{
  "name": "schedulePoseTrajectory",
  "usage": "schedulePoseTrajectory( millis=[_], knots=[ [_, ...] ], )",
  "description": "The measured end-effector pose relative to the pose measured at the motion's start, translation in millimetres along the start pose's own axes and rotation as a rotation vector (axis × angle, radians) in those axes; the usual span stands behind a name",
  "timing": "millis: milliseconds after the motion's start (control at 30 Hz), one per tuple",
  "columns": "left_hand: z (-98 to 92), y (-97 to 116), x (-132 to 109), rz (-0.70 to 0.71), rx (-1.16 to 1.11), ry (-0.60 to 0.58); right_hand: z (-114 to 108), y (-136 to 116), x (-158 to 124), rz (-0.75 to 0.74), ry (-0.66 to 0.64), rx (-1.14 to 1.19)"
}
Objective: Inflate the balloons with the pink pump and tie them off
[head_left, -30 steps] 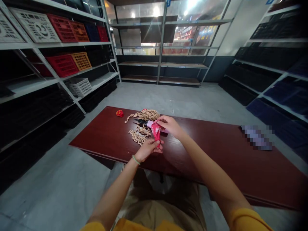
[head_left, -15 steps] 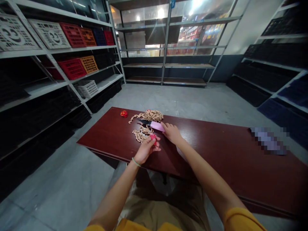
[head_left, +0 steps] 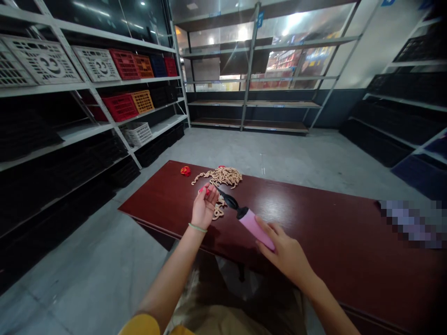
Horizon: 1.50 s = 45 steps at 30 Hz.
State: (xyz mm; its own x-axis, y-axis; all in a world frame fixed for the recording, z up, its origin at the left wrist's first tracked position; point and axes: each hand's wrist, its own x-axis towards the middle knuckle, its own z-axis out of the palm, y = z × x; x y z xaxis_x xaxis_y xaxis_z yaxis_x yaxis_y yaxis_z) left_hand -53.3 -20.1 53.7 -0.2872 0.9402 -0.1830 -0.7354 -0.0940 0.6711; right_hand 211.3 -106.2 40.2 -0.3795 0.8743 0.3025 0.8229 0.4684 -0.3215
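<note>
My left hand is closed round a small red balloon, of which only a bit shows at the fingertips. My right hand grips the pink barrel of a hand pump, lifted over the dark red table. The pump's black nozzle points at the red balloon in my left hand. Just beyond my left hand lies a pile of tan chain-like pieces. A second small red piece lies on the table's far left part.
Metal shelving stands along the left, back and right walls. The left shelves hold white, red and orange crates. A blurred patch lies on the table at right. Grey concrete floor surrounds the table.
My right hand has picked the pink pump up from beside the tan pile and pulled it toward me. My left hand moved forward with the red balloon, meeting the nozzle.
</note>
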Motion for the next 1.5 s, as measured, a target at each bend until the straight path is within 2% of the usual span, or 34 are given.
schedulePoseTrajectory(
  millis=[100, 233, 633, 900, 1067, 1233, 1500],
  knots=[
    [6.5, -4.6, 5.0, -0.005, -0.053, 0.024, 3.0, -3.8, -10.1, -0.017, -0.018, -0.012],
    [12.8, -9.8, 1.0, 0.035, -0.041, -0.033, 7.2, -9.9, -10.8, -0.014, -0.018, -0.047],
    [15.0, -16.9, -14.0, 0.118, 0.042, -0.121, 15.8, -23.8, -4.4, 0.012, -0.028, -0.032],
    [22.9, -31.3, -19.5, 0.034, -0.093, -0.073, 14.8, -36.0, 0.8, 0.008, -0.056, 0.030],
    [23.7, -25.6, -24.5, -0.048, -0.179, -0.076, 13.7, -43.5, 4.9, 0.015, -0.082, 0.039],
    [19.2, -17.8, -21.6, -0.007, -0.176, -0.096, 12.8, -45.4, 4.4, 0.032, -0.103, 0.076],
    [19.9, -21.0, -26.7, -0.013, -0.190, -0.139, 9.4, -50.4, 1.2, 0.048, -0.102, 0.134]
  ],
)
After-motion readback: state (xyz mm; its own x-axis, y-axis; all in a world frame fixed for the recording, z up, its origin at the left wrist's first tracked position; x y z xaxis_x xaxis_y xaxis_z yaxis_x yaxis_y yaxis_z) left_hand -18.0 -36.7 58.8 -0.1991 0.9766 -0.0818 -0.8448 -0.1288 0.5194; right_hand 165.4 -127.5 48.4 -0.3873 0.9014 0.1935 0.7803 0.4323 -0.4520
